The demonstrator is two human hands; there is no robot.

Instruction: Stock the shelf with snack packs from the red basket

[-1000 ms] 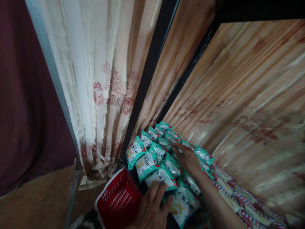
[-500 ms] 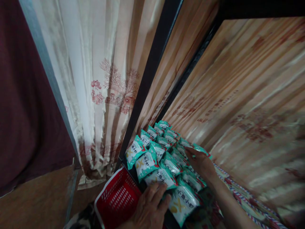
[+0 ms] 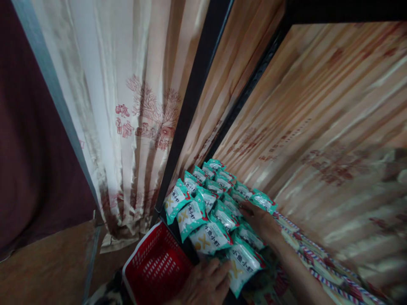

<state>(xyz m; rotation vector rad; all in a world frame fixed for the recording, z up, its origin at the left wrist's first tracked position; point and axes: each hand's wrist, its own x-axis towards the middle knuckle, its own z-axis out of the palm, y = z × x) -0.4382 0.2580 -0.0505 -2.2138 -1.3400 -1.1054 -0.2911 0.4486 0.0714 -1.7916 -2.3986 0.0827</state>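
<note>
Several green-and-white snack bags [image 3: 208, 239] with Chinese lettering stand in rows on a dark shelf. My left hand [image 3: 208, 279] lies at the front edge of the rows, its fingers stretched out beside the nearest bag [image 3: 243, 267]. It holds nothing that I can see. My right hand [image 3: 259, 218] reaches over the right side of the rows, fingers extended onto the bags there; its fingertips are partly lost in shadow. Behind that hand, one bag [image 3: 263, 201] lies against the curtain side.
A red plastic basket [image 3: 162, 262] with a white rim sits left of the shelf front. A dark metal post [image 3: 190, 110] rises at the shelf's left corner. Printed curtains [image 3: 146, 169] hang behind and at the right. Striped-edged packs [image 3: 314, 258] lie along the right side.
My right hand has drawn back slightly toward me, uncovering the bag at the back right. My left hand has slid a little down and right, off the front bag.
</note>
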